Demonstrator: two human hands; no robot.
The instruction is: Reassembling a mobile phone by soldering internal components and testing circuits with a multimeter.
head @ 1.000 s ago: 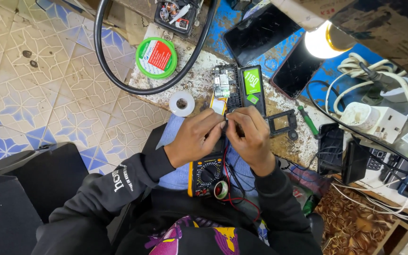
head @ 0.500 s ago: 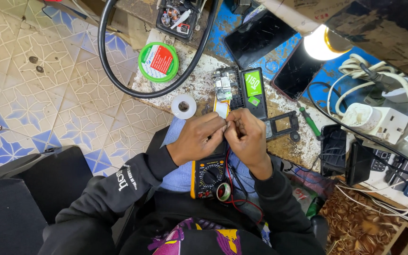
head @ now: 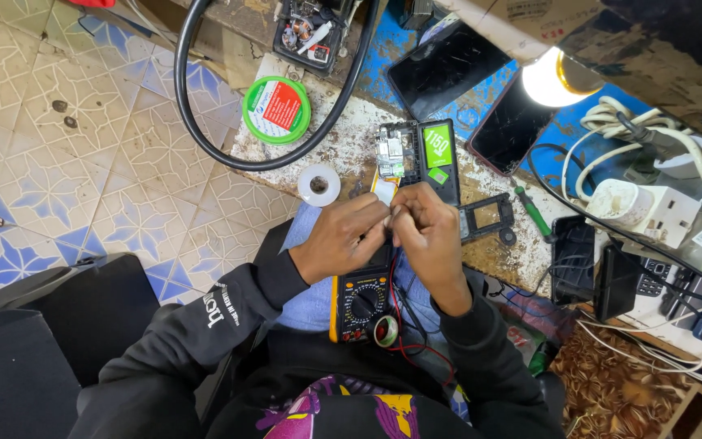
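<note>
Two hands pinched together over the bench edge here; my left hand (head: 343, 244) and right hand (head: 428, 236) both have their fingertips closed on a small white piece (head: 385, 213) held between them, and I can't tell what it is, too small and mostly covered. It sits right at the fingertips, just this side of the opened phone (head: 416, 158) with its bare board and green-labelled battery.

What worries me: the piece is gripped only by fingertips above the lap, so a slip could drop it onto the multimeter (head: 361, 301) under my wrists or down to the tiled floor (head: 58, 162); the red lead wires (head: 404, 333) run under my right wrist, and a tug there might drag the meter off my knee; the lit bulb (head: 548, 80) hangs close beyond my right hand, easy to knock.

Containers: the round green tin (head: 277, 109) beyond my left hand is lidded, contents hidden; the tape roll (head: 318, 184) lies just beside that hand.
</note>
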